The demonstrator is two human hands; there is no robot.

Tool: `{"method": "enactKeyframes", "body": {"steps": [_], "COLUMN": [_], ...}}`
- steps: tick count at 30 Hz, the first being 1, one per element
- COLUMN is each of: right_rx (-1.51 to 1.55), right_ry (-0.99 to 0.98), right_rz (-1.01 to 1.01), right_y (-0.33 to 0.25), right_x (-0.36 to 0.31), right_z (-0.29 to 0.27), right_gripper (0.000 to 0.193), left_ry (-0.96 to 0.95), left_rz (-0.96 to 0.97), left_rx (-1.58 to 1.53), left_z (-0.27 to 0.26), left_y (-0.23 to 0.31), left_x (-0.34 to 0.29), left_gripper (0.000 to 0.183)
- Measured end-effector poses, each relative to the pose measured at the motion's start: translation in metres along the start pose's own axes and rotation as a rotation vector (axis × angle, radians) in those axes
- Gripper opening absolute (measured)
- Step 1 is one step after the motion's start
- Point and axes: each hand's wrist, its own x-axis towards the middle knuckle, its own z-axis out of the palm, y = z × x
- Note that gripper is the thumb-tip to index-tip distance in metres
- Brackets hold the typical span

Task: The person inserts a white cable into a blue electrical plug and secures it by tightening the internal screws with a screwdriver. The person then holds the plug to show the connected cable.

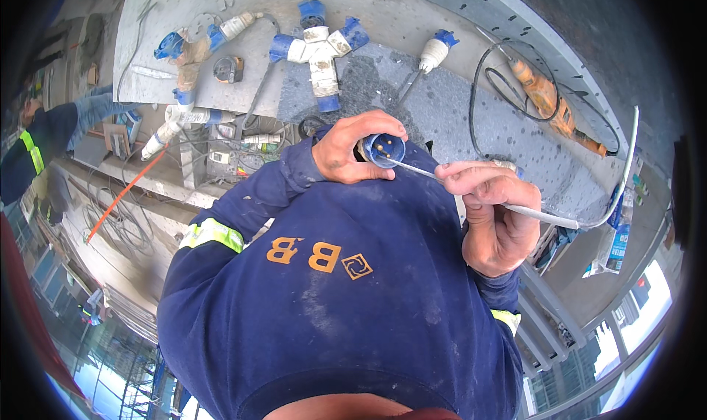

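Observation:
My left hand (342, 151) is closed around a round blue industrial plug (394, 149), its open face and metal pins turned toward my right. My right hand (499, 221) pinches a thin pale-grey length that looks like stiff cable or wire (545, 216). Its narrow end reaches the plug's opening; whether it touches a pin I cannot tell. Beyond my right hand the other end bends sharply and rises. Both hands are in front of my chest, at the near side of the bench (250, 88).
On the bench lie a white-and-blue multi-way socket splitter (320, 63), a single connector (436, 50), a tape measure (228, 69) and an orange power tool (545, 96) with a looped black cord. Another splitter (193, 51) lies left. Another person's sleeve (37, 151) shows far left.

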Motion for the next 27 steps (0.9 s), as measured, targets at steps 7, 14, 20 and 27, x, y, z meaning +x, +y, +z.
{"method": "enactKeyframes", "body": {"steps": [7,14,20,27], "right_rx": [-0.01,0.023,0.005,-0.016], "right_ry": [0.057,0.119,0.055,0.058], "right_rz": [-0.043,-0.041,-0.064,-0.068], "right_y": [-0.003,-0.006,-0.004,-0.004], "right_x": [-0.002,-0.012,-0.018,-0.019], "right_z": [0.012,0.019,0.01,0.012], "right_gripper": [0.02,0.023,0.026,0.024], "left_ry": [0.103,-0.13,-0.076,-0.014], "left_rz": [0.02,-0.272,-0.148,-0.128], "left_rx": [0.008,0.027,-0.003,0.083], "left_z": [0.007,-0.008,-0.011,-0.005], "left_y": [-0.002,0.017,-0.001,0.0], "left_x": [-0.005,0.005,-0.003,0.004], "left_gripper": [0.071,0.06,0.063,0.055]}}
